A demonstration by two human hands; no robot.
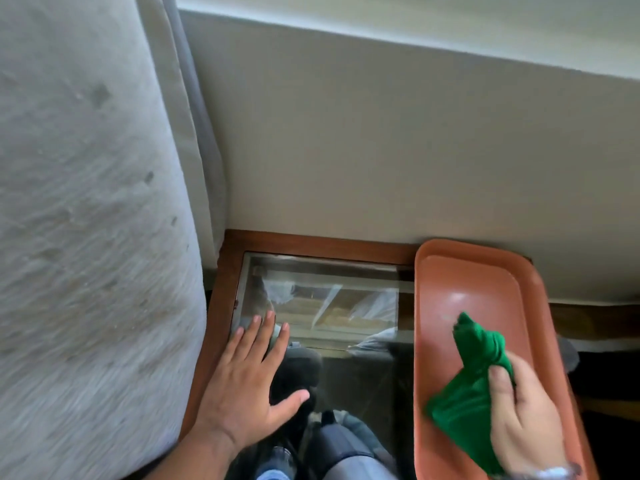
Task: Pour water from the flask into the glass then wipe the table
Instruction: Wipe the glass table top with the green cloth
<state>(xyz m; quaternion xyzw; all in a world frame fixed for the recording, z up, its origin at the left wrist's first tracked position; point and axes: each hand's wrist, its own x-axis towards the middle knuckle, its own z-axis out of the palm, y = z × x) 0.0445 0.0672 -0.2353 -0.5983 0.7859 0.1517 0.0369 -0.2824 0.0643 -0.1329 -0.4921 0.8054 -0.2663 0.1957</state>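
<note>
A glass-topped table (228,271) with a brown wooden frame fills the lower middle of the head view. My left hand (247,382) lies flat on the glass near the left frame, fingers spread and holding nothing. My right hand (523,407) grips a bunched green cloth (474,386), which hangs over the inside of an orange tray (446,282) on the table's right side. No flask or glass is in view.
A grey upholstered sofa arm (90,220) rises directly left of the table. A plain wall (381,150) stands behind the table and tray. The glass reflects my legs and the room. Dark floor (609,382) shows to the right of the tray.
</note>
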